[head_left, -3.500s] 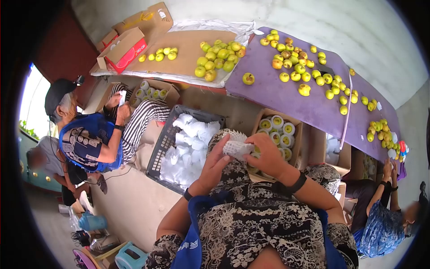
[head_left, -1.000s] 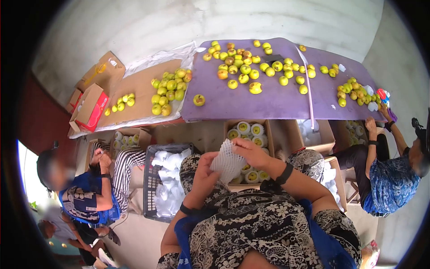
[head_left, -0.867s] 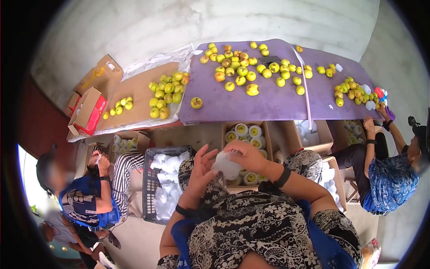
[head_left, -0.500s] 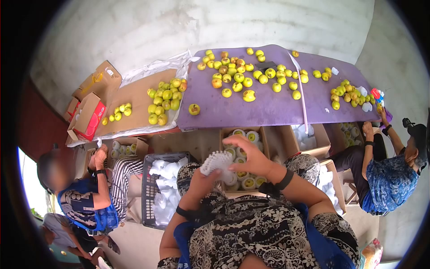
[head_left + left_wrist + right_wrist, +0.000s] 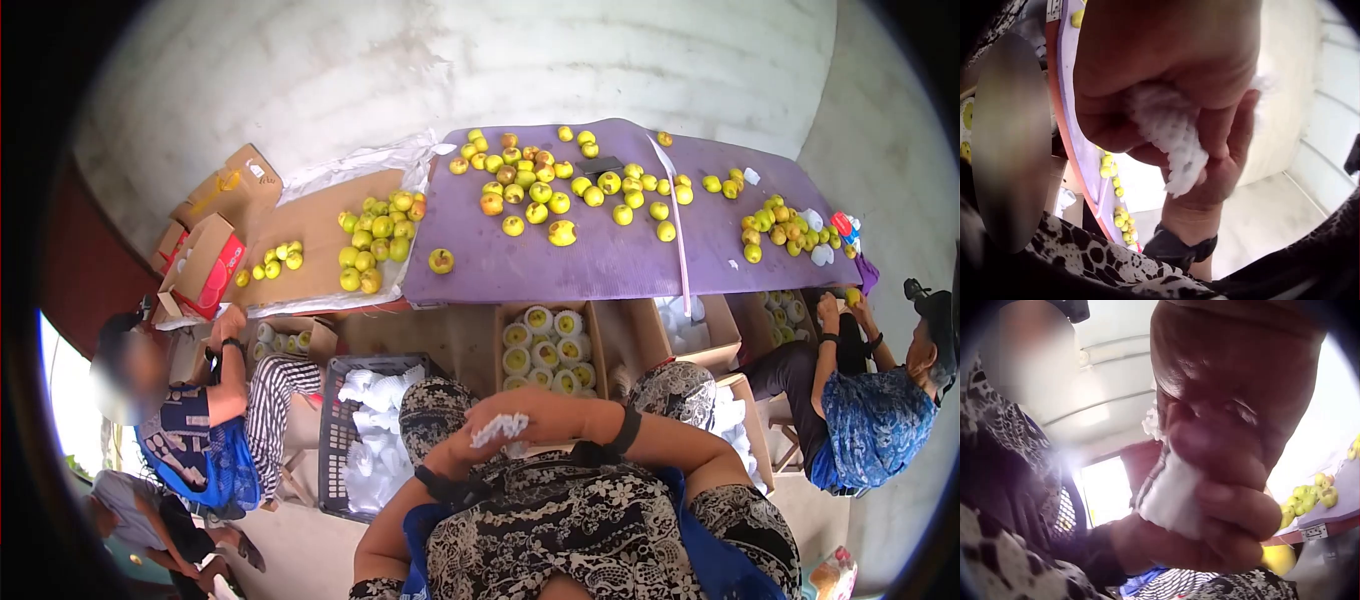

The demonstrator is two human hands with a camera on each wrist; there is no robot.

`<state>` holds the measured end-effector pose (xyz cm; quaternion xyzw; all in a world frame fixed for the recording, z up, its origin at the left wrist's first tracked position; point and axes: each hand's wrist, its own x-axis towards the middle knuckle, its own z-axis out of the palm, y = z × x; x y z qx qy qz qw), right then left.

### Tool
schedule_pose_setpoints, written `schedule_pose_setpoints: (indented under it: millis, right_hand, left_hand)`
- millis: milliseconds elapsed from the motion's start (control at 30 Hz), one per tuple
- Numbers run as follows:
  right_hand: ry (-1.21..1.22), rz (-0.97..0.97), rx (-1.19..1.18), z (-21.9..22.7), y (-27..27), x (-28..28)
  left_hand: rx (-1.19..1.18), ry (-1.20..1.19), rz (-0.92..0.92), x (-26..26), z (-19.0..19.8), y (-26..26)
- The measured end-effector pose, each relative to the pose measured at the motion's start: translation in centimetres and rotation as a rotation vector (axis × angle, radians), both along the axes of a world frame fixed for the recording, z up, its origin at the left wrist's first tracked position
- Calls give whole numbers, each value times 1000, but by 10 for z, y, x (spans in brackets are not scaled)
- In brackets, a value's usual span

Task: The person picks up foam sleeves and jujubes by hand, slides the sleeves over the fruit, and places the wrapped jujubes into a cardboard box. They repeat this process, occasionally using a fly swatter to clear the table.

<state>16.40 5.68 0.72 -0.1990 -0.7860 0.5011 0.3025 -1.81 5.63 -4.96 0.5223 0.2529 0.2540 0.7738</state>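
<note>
In the head view my two hands meet in front of my lap, with a white foam fruit net [image 5: 500, 430] bunched between them. My right hand [image 5: 545, 412] lies across the top and curls round the net. Beneath it, my left hand [image 5: 452, 452] holds the same net and is partly covered. The left wrist view shows the ridged foam net [image 5: 1172, 140] poking out between the fingers. Up close in the right wrist view, a smooth white part of the net [image 5: 1175, 494] is squeezed under the curled fingers of my right hand [image 5: 1229, 387].
A box of netted apples [image 5: 545, 345] stands ahead, a black crate [image 5: 335, 440] of foam nets on the left. Behind is a purple-covered table [image 5: 600, 265] bearing loose apples [image 5: 562, 233]. People sit on both sides, and a box of nets [image 5: 700, 345] stands on the right.
My right hand, open and apart half a second ago, has come down over the left. The net, fanned out before, is now squeezed between both hands.
</note>
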Motion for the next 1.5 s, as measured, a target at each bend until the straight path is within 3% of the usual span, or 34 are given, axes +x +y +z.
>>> schedule_pose_setpoints:
  millis: [33,133,267,333,367,433,567,667,733,767,867,967,1067,1167,1267,1333,1367,1400,1467,1500]
  right_hand:
    - [17,-21,97,-4,-2,-3]
    - [-105,63,101,12,-10,-4]
    - [-60,26,188,1,-15,-2]
    - [117,-75,-127,-5,-19,0]
    - [116,-74,-129,-6,-21,2]
    - [248,-50,-576,5,-26,4]
    - [280,-57,-591,-5,-25,7]
    - [367,-12,-620,-3,-24,8]
    - [359,-19,-662,12,-26,8]
    - [357,-16,-663,13,-25,9]
    - [306,6,-544,17,-25,12]
    - [253,13,-456,21,-25,10]
    - [81,-19,-287,9,-27,-1]
    - [89,16,-330,14,-30,-5]
    - [109,-50,-448,19,-25,4]
    - [298,-197,-554,19,-16,9]
    - [404,-223,-644,-1,-10,15]
    - [403,-224,-643,2,-10,18]
    - [449,-310,-700,8,-8,25]
    - [467,-256,-507,2,0,27]
  left_hand:
    - [43,18,1,0,-1,0]
    - [164,71,2,2,-4,2]
    - [328,145,0,5,-6,1]
    - [413,182,0,8,-9,-2]
    - [451,199,1,8,-9,-2]
    - [530,238,9,10,-11,-7]
    - [653,296,17,13,-12,-14]
    - [761,243,127,13,-10,-17]
    - [610,170,-47,7,-19,-6]
    - [609,170,-43,5,-24,-7]
    - [441,137,-37,6,-6,-13]
    - [619,100,21,2,-7,-6]
    - [736,219,-57,2,-4,-2]
    - [804,-5,-29,7,-31,5]
    - [847,-156,-10,11,-31,3]
    - [431,339,36,14,7,-2]
    - [669,263,93,15,3,3]
    - [669,261,93,16,6,3]
    - [848,307,333,19,13,0]
    - [844,308,328,18,11,1]
